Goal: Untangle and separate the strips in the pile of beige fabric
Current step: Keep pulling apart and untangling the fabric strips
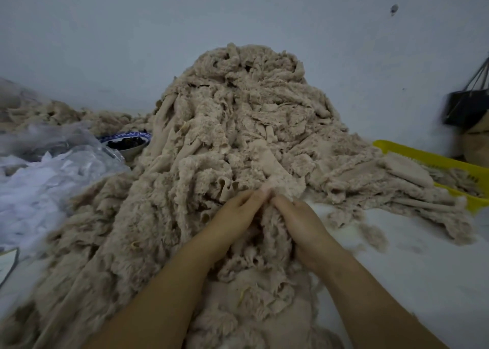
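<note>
Pale surface (pixel 397 264) bears a pile of beige fabric (pixel 238 115). Nearest, left hand (pixel 235 211) and right hand (pixel 299 216) meet fingertip to fingertip, each pinching one fuzzy strip (pixel 275 181), seemingly to tease it free. Farther right, flattened strips (pixel 407 171) drape a yellow basket (pixel 434 160), likely sorted.

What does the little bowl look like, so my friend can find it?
Start at the big beige fabric pile in the middle and go to its left edge. There, wedged between the pile and crinkly clear plastic, sits the bowl. It is the only thing with a blue-patterned rim, and something dark lies inside.
</note>
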Available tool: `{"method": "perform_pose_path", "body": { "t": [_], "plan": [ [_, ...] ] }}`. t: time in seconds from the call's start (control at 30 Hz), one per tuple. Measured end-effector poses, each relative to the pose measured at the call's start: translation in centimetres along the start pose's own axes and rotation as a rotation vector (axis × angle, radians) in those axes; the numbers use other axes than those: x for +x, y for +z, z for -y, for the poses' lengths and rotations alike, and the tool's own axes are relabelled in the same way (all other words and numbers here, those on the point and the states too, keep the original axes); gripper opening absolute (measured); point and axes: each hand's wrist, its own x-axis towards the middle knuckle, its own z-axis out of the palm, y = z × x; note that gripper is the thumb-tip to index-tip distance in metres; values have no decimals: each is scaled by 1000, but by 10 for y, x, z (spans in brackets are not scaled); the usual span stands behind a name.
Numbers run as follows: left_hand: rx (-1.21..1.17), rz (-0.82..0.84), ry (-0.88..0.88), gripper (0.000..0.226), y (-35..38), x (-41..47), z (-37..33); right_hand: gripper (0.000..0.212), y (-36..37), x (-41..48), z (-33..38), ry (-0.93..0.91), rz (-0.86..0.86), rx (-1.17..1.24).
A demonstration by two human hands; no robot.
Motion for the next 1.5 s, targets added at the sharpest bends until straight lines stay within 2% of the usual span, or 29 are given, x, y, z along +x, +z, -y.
{"method": "perform_pose_path", "body": {
  "t": [0.07,0.17,0.23,0.33,0.4,0.57,0.63,0.67,0.73,0.8,0.83,0.87,0.93,1.0,1.1,1.23,1.3,1.4,1.43,1.5],
  "plan": [
    [-113,57,-62,25,-1,2,-1,26,1,-4,-3,-30,69,-153],
    [-311,7,-165,34,-3,3,-2,30,3,-8,-4,-69,164,-403],
    [-503,24,-157,33,-5,4,-5,25,2,-10,-4,-73,168,-392],
    [-941,68,-73,26,-17,4,-11,39,2,-10,-2,-40,161,-374],
    [-1116,50,-2,25,-25,5,-11,33,1,-7,-3,-13,120,-292],
    [-1260,-101,74,10,-35,7,-11,9,-10,2,5,29,1,246],
    [-1178,-159,81,18,-36,8,-10,6,-14,2,9,18,-31,401],
    [-1101,-186,74,27,-36,8,-11,11,-15,1,11,15,-58,460],
    [-807,-246,79,40,-31,8,-15,12,-15,0,14,14,-109,541],
    [-270,-263,106,25,-21,3,-18,6,-15,-1,15,26,-127,545],
    [-41,-224,137,15,-16,0,-18,11,-15,-1,15,28,-119,526],
    [169,-151,195,21,-12,-2,-15,17,-15,-1,14,21,-105,501],
    [471,-79,320,25,-5,-1,-4,27,-15,-1,13,4,-66,483],
    [558,-187,332,11,-5,2,-2,25,-16,-1,13,-12,-47,495],
    [298,-387,231,15,-18,6,-5,23,-19,0,17,-6,-124,462],
    [-127,-471,126,14,-15,6,-13,28,-11,1,19,-12,-123,525],
    [-411,-488,85,19,-21,7,-19,31,-15,3,21,-67,-106,653],
    [-828,-473,121,20,-48,10,-23,36,-32,2,22,-123,-130,823],
    [-913,-458,106,18,-50,10,-23,37,-34,2,20,-132,-121,788],
    [-877,-390,73,22,-41,9,-20,44,-25,0,14,-124,-40,584]
  ]
}}
